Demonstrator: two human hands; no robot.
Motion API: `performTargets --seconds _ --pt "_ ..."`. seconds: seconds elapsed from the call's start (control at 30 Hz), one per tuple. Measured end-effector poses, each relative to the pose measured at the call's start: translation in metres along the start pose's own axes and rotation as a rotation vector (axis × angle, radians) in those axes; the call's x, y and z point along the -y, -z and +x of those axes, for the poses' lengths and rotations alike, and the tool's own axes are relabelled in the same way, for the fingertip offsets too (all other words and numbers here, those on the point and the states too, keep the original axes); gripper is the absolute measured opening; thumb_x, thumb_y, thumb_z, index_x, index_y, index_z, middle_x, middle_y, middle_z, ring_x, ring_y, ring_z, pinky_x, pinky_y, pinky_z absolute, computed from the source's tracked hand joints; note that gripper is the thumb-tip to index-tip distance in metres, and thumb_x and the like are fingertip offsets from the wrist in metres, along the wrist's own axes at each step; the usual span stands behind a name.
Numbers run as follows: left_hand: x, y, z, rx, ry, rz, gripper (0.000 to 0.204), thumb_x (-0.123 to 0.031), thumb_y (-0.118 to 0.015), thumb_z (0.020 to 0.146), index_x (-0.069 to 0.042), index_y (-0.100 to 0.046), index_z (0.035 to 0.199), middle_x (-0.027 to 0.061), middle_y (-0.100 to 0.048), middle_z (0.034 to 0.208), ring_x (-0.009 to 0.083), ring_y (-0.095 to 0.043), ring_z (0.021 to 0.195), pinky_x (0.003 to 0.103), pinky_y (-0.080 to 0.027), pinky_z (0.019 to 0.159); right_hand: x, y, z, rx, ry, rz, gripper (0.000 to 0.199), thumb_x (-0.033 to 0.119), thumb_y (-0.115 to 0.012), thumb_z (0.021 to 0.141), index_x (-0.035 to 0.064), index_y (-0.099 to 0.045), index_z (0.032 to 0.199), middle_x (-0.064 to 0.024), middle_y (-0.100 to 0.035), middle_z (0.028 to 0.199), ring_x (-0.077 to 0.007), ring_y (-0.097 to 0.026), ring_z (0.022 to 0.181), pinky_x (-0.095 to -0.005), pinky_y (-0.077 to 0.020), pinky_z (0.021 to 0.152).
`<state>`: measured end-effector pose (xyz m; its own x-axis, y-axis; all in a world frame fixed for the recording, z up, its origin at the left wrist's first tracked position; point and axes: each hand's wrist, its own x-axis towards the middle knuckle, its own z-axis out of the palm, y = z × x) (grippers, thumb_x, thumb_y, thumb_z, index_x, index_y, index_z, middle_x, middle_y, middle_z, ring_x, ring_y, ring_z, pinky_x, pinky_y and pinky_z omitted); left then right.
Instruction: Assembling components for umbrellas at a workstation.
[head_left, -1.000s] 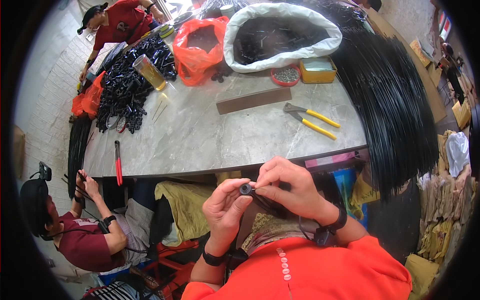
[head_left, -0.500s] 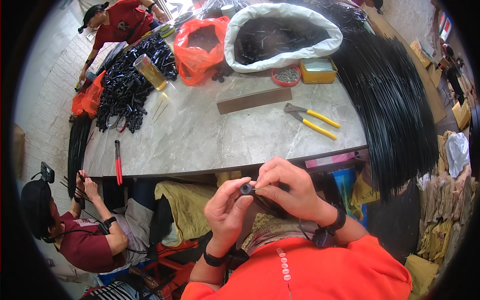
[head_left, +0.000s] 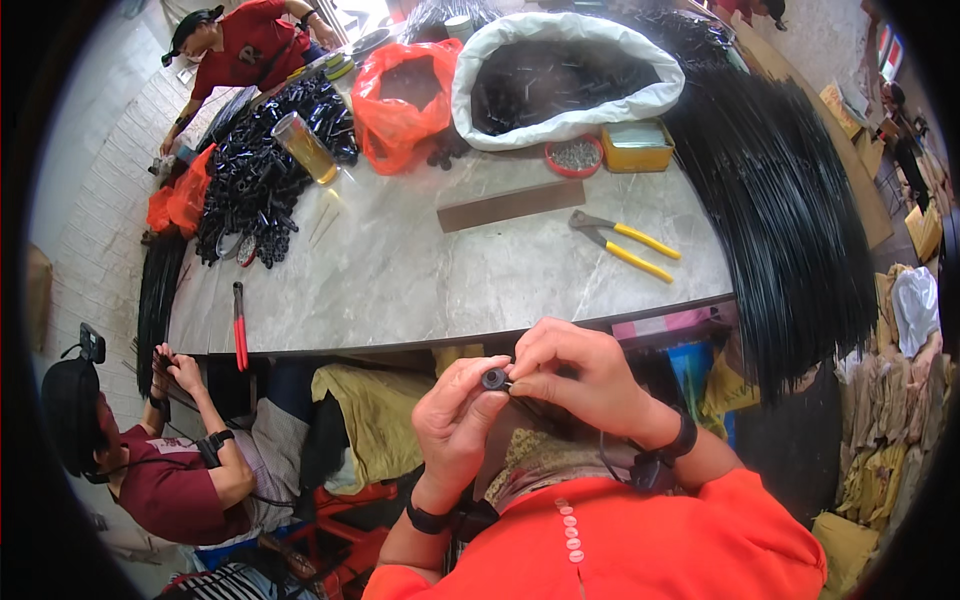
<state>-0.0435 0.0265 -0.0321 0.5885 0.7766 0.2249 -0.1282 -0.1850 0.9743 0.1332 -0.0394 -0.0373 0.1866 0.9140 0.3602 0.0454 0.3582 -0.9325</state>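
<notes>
Just off the table's near edge, my left hand [head_left: 452, 418] pinches a small round black plastic part [head_left: 494, 379], its hollow end turned up toward me. Close against it on the right is my right hand [head_left: 575, 370], thumb and forefinger pressed together at the part's side. Whatever those right fingertips hold is too small to name. On the table beyond lie nippers with yellow handles [head_left: 628, 245] and a long brown bar [head_left: 512, 205].
The grey table [head_left: 400, 270] carries a white sack [head_left: 466, 100] of black pieces, a red bag [head_left: 400, 130], a red dish of small metal bits [head_left: 574, 156], a yellow tin [head_left: 638, 157], a glass [head_left: 305, 148] and red-handled pliers [head_left: 240, 328]. Black rods [head_left: 800, 220] overhang the right. Two co-workers are at left.
My hands stay together around the black part with barely any movement. The view has shifted very slightly. At lower left, the co-worker's hands have moved a little.
</notes>
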Motion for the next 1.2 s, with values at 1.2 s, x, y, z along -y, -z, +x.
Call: performTargets --seconds 1.2 --pt "0.029 0.011 0.014 -0.055 0.092 -0.491 0.027 0.011 -0.065 0.089 0.007 -0.063 0.115 0.0084 -0.062 0.107 0.0139 -0.062 0.102 0.028 -0.05 0.093 -0.008 -0.013 0.025 0.052 0.135 -0.287 0.012 -0.004 -0.07 0.086 -0.0006 -0.061 0.094 -0.011 -0.063 0.09 -0.0179 -0.06 0.072 -0.0271 -0.0484 0.064"
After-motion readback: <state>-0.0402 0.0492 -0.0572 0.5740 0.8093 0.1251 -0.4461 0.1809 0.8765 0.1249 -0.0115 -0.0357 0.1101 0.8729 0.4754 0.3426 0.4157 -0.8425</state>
